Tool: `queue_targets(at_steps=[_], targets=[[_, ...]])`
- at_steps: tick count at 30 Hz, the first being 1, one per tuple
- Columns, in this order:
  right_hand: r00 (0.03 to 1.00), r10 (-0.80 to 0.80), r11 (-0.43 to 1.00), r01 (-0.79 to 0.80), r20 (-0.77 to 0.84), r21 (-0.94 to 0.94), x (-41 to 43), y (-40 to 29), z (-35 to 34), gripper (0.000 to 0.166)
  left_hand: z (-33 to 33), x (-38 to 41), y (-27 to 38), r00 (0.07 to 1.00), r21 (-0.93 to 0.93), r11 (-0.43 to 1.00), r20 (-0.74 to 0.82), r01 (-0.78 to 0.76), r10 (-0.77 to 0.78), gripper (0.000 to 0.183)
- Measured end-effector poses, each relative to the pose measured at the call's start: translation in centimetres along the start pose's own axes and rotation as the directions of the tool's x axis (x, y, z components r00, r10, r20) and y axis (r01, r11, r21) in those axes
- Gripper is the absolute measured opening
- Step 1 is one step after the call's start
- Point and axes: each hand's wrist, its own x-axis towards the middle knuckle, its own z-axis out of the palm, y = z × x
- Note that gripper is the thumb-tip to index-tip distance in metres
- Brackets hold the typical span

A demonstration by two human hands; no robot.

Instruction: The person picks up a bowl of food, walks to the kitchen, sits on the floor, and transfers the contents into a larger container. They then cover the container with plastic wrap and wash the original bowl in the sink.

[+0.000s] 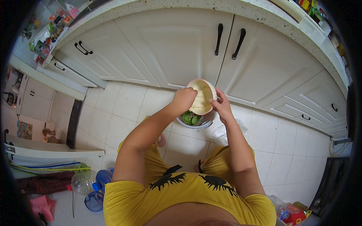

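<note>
A cream bowl [201, 91] with a pinkish rim and a ribbed outer wall is tilted towards me. My right hand [222, 106] grips it by its right side, thumb over the rim. Curled over the left rim, my left hand [185, 98] has its fingertips turned into the bowl, and whether they hold something is hidden. Pale yellowish patches show on the bowl's inside. Directly beneath is a round bin [198, 127] on the floor, partly covered by the bowl. Green leaves [191, 118] and some clear plastic lie in it.
White cabinet doors [172, 45] with black handles rise just beyond the bin, under a speckled countertop [181, 6]. A crumpled clear plastic bag [222, 134] lies on the tiles right of the bin. Large plastic bottles [96, 200] stand at lower left; a red package [297, 214] is at lower right.
</note>
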Motion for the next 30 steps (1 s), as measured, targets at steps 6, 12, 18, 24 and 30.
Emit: queue_targets(at_steps=[6, 12, 18, 24, 30], targets=[[1.0, -0.02, 0.999, 0.02, -0.004, 0.037, 0.3, 0.5, -0.5, 0.059, -1.3, 0.0, 0.7, 0.991, 0.01, 1.0, 0.133, -0.025, 0.024, 0.013], [0.998, -0.057, 0.998, 0.058, -0.015, 0.017, 0.4, 0.6, -0.7, 0.059, -0.2, -0.1, 0.4, 0.968, 0.086, 0.97, 0.126, -0.228, 0.217, 0.016], [0.998, -0.065, 0.997, 0.064, 0.007, 0.032, 0.1, 0.4, -0.8, 0.058, 0.9, 0.1, 0.9, 0.94, 0.279, 0.899, 0.049, -0.337, 0.338, 0.008], [0.996, 0.085, 0.995, -0.086, 0.016, 0.058, 0.2, 0.4, -0.8, 0.054, 0.8, 0.0, 0.5, 0.938, 0.223, 0.916, 0.181, -0.332, 0.296, 0.008], [0.983, 0.182, 0.983, -0.182, 0.012, 0.002, 0.4, 0.8, -1.2, 0.05, -1.1, 1.2, 0.8, 0.744, 0.179, 0.758, -0.152, -0.627, 0.651, 0.01]])
